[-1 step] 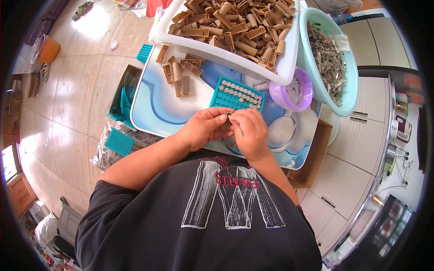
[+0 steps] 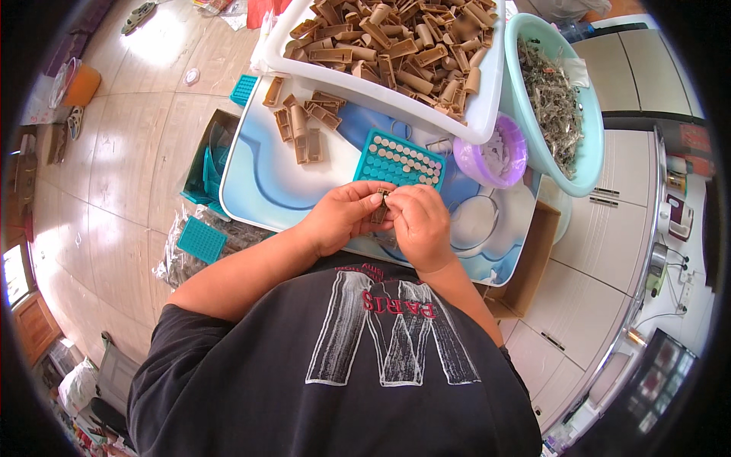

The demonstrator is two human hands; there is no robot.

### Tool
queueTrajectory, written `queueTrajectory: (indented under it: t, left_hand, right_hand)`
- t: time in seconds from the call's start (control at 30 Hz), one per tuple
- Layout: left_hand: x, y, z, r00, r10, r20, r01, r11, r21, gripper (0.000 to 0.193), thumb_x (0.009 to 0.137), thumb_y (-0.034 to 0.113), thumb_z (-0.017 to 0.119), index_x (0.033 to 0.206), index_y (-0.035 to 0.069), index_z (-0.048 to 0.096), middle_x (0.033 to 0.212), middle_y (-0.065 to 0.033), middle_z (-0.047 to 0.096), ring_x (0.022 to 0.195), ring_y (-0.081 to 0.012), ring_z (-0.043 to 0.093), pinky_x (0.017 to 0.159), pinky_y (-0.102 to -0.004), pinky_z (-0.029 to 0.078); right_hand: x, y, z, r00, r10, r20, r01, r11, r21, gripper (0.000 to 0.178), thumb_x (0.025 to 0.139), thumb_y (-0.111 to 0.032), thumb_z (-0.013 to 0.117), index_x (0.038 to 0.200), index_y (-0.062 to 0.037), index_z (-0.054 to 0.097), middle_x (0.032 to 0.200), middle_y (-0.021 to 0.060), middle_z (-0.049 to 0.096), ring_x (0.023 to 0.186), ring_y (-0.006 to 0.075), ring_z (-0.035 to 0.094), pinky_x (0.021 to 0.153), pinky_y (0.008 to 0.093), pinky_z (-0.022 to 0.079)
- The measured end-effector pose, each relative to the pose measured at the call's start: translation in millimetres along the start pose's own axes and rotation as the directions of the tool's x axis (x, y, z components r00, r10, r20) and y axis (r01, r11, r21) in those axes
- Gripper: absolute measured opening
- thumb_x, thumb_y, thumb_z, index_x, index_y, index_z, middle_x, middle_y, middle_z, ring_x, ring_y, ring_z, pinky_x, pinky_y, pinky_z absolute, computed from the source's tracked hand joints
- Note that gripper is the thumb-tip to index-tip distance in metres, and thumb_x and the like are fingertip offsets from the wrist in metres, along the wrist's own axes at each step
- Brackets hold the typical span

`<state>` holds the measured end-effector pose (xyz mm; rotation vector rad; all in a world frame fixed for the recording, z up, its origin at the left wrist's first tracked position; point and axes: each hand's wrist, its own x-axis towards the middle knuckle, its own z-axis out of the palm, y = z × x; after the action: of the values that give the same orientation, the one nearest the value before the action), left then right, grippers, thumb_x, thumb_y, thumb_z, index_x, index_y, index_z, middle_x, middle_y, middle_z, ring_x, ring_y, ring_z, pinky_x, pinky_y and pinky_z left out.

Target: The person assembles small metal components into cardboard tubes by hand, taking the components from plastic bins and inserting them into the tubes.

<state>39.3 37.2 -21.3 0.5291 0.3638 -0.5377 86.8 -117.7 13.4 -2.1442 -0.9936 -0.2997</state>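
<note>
Held at the near edge of the blue-and-white tabletop is one small brown piece, gripped between both hands. The left hand is nearly closed, thumb and fingers pinching the piece from its 9 o'clock side; the right hand is likewise drawn into a pinch at the piece's upper end, from 3 o'clock. Principal risk, in this inspector's judgement: the piece is small and held by fingertips only, so uneven pressure could make it slip or twist out. Second risk: the teal tray of pale discs lies just beyond the hands at 12 to 1 o'clock; a knuckle pushed forward could jar it and unseat discs. The purple bowl, at 2 o'clock, is exposed to a sweep of the right forearm. Loose brown parts lie clear at 10 to 11 o'clock. Not verifiable: whether a smaller part sits between the right fingertips; the piece's underside; the tray's near edge, covered by the hands. The white tub at 12 o'clock is cut off above.
</note>
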Motion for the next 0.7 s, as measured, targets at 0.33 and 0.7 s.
queueTrajectory:
  t: [0.33, 0.7]
  left_hand:
    - [-2.8, 0.4, -0.1, 0.999, 0.007, 0.032, -0.007, 1.000, 0.015, 0.033, 0.096, 0.014, 0.044, 0.126, 0.001, 0.045, 0.111, -0.0143, 0.058, 0.101, -0.0231, 0.060, 0.091, -0.0358, 0.049]
    - [-1.4, 1.9, 3.3, 1.000, -0.007, 0.003, 0.007, 1.000, 0.004, 0.032, 0.097, 0.011, 0.040, 0.126, -0.002, 0.044, 0.110, -0.0153, 0.058, 0.100, -0.0237, 0.060, 0.091, -0.0351, 0.049]
  right_hand:
    - [-4.2, 24.1, -5.3, 0.985, 0.137, -0.108, -0.149, 0.982, -0.116, 0.015, 0.072, -0.005, 0.067, 0.087, -0.0062, 0.065, 0.082, 0.0082, 0.059, 0.076, 0.0270, 0.057, 0.067, 0.0362, 0.046]
    - [4.9, 36.8, 4.0, 0.990, 0.112, -0.080, -0.132, 0.944, -0.303, 0.013, 0.064, -0.009, 0.073, 0.076, -0.0098, 0.067, 0.079, 0.0027, 0.056, 0.074, 0.0229, 0.055, 0.065, 0.0360, 0.044]
